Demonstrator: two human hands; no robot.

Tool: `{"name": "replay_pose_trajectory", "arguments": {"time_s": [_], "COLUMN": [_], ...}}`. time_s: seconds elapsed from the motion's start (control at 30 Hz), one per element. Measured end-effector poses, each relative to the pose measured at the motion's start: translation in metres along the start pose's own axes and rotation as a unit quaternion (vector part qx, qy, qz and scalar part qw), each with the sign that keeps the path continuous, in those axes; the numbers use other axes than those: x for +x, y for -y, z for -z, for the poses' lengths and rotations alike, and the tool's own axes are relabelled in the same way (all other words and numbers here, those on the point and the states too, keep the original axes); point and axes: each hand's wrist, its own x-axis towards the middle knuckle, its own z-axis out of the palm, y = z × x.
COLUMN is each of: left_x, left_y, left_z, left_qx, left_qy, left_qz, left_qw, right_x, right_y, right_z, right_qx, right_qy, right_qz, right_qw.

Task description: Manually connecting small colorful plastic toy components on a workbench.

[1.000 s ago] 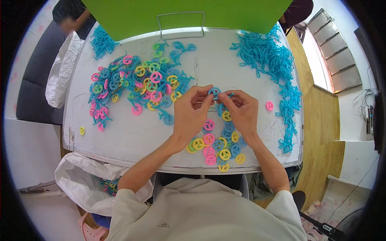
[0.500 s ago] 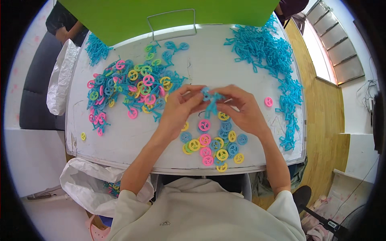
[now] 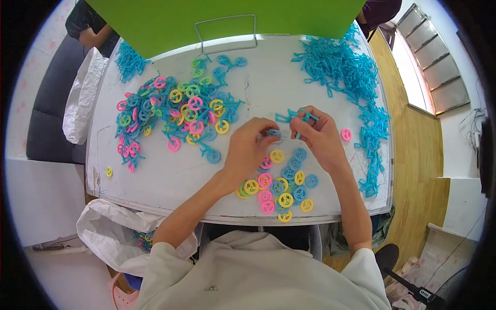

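My left hand (image 3: 246, 147) is closed on a small blue spoked wheel (image 3: 273, 134), pinched between thumb and fingertips. Just to its right, my right hand (image 3: 324, 140) grips a turquoise plastic frame piece (image 3: 284, 118) that sticks out toward the left, apart from the wheel. Below both hands lie loose spoked wheels in yellow (image 3: 285, 200), pink (image 3: 264, 180) and blue (image 3: 299, 193), some overlapping. To the left spreads a heap of turquoise frames with coloured wheels on them (image 3: 194, 103). One of these, with a blue wheel (image 3: 213, 156), lies near my left wrist.
Loose turquoise frame pieces (image 3: 336, 64) are piled along the table's right side. A green panel (image 3: 227, 20) with a wire handle (image 3: 226, 19) stands at the back. A white sack (image 3: 113, 243) sits at the front left. A lone pink wheel (image 3: 346, 135) lies right of my hand.
My hands were together around the turquoise frame and have drawn apart. The left now holds the blue wheel lower down; the right carries the frame slightly to the right. The view has shifted a little.
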Motion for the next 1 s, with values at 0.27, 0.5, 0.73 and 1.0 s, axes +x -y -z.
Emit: {"name": "replay_pose_trajectory", "arguments": {"time_s": [0.27,0.5,0.73,1.0], "left_x": [0.013,0.009,0.003,0.005], "left_y": [-0.002,-0.002,0.0,-0.004], "left_z": [0.031,0.025,0.017,0.019], "left_qx": [-0.257,-0.307,-0.264,-0.266], "left_qy": [0.008,0.018,-0.033,0.021], "left_qz": [0.222,0.232,0.196,0.144], "left_qw": [0.941,0.923,0.944,0.953], "right_x": [-0.001,-0.003,-0.001,0.005], "right_y": [-0.003,-0.006,-0.015,-0.022], "right_z": [-0.011,-0.018,-0.026,-0.012], "right_qx": [-0.286,-0.283,-0.309,-0.182], "right_qy": [-0.053,-0.036,-0.027,-0.048], "right_qz": [0.104,0.085,0.154,0.018], "right_qw": [0.951,0.955,0.938,0.982]}}
